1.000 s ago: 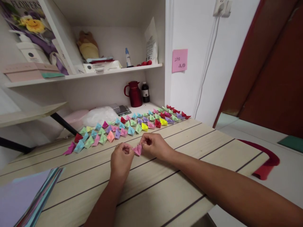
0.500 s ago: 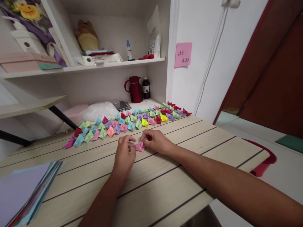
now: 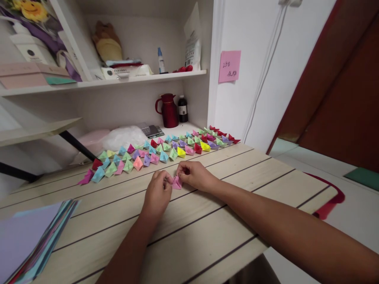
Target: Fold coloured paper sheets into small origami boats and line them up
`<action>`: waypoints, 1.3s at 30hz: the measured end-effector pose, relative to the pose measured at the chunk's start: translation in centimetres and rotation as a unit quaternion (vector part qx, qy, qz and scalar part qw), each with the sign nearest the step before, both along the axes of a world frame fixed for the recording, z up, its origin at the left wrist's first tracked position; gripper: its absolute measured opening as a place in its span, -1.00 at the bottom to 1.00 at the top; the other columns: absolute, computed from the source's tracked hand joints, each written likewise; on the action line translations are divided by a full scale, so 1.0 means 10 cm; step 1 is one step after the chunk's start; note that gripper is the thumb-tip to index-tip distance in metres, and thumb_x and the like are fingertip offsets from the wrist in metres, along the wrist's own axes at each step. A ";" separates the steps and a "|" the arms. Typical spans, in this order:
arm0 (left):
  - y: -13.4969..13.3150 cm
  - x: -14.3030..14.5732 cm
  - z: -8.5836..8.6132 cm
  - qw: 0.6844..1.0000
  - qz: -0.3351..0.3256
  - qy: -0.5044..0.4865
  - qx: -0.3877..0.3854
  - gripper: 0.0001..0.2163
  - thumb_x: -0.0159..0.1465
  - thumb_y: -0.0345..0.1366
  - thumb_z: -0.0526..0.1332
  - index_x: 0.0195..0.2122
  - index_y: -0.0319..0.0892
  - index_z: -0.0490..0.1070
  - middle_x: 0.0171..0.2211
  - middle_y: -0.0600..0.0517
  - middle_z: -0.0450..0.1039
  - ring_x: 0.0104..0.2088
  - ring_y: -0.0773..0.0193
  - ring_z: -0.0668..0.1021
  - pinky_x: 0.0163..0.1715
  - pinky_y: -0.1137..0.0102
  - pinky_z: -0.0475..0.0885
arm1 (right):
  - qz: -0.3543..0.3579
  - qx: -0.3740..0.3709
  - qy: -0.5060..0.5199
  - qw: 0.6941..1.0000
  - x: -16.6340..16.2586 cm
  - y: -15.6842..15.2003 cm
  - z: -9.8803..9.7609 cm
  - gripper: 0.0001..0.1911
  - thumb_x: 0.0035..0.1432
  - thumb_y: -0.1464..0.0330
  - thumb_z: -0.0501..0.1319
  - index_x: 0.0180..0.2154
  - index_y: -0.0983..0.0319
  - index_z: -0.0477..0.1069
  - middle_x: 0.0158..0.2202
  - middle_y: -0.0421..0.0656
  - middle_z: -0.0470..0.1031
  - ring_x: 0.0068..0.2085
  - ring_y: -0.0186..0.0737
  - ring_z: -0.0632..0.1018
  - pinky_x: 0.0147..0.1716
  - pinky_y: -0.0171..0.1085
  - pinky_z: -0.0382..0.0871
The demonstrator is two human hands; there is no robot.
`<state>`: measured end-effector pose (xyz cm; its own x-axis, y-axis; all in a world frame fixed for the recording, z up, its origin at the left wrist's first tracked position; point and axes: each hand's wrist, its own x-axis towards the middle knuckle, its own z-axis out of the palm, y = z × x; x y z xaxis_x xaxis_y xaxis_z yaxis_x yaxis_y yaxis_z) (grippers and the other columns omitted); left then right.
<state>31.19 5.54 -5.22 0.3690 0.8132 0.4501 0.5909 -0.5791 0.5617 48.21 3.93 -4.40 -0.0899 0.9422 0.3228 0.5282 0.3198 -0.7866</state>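
Observation:
Between my hands is a small piece of folded pink paper [image 3: 177, 183], just above or on the wooden table [image 3: 213, 221]. My left hand [image 3: 158, 189] pinches its left side with thumb and fingers. On the other side, the fingertips of my right hand [image 3: 194, 175] close on the paper's right edge. Part of the paper is hidden behind my fingers. Beyond my hands, several folded paper boats [image 3: 154, 158] in many colours stand in slanting rows along the back of the table.
A stack of coloured paper sheets [image 3: 32, 236] lies at the left front. At the back stand a red jug [image 3: 169, 112] and a dark bottle [image 3: 182, 109], beside a clear plastic bag [image 3: 126, 138]. A pink note [image 3: 229, 66] is stuck on the wall. A black shelf leg [image 3: 78, 145] rises at left.
My left fingers have closed in on the left side of the pink paper. The paper looks narrower and more upright, while my right hand has barely moved.

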 end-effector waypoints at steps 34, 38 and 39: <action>0.03 0.00 -0.04 0.996 -0.025 0.076 -0.029 -0.81 0.11 -0.53 0.06 -0.42 -0.12 0.37 -0.30 0.02 0.37 -0.28 0.25 0.49 -0.22 0.37 0.36 | 0.074 -0.027 -0.047 0.996 0.02 -0.04 0.02 -0.70 -0.11 0.59 0.19 -0.27 0.23 0.41 -0.29 -0.21 0.42 -0.34 -0.35 0.42 -0.39 -0.40 0.27; 0.03 0.00 -0.04 0.996 -0.027 0.079 -0.036 -0.82 0.11 -0.53 0.06 -0.43 -0.12 0.38 -0.28 0.01 0.37 -0.25 0.24 0.48 -0.18 0.36 0.35 | 0.100 -0.054 -0.032 0.993 0.04 -0.04 0.00 -0.69 -0.09 0.58 0.15 -0.25 0.23 0.41 -0.37 -0.25 0.45 -0.38 -0.36 0.39 -0.42 -0.41 0.23; 0.03 0.00 -0.05 0.996 -0.028 0.079 -0.035 -0.82 0.12 -0.53 0.06 -0.43 -0.12 0.38 -0.28 0.01 0.37 -0.24 0.24 0.48 -0.18 0.36 0.35 | 0.102 -0.054 -0.033 0.993 0.05 -0.04 -0.01 -0.68 -0.09 0.59 0.14 -0.25 0.23 0.42 -0.37 -0.25 0.46 -0.38 -0.36 0.39 -0.42 -0.41 0.22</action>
<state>31.19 5.87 -5.70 0.4765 0.8167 0.3256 0.6425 -0.5762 0.5051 48.66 3.55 -4.47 -0.3010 0.9306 0.2085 0.5128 0.3423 -0.7873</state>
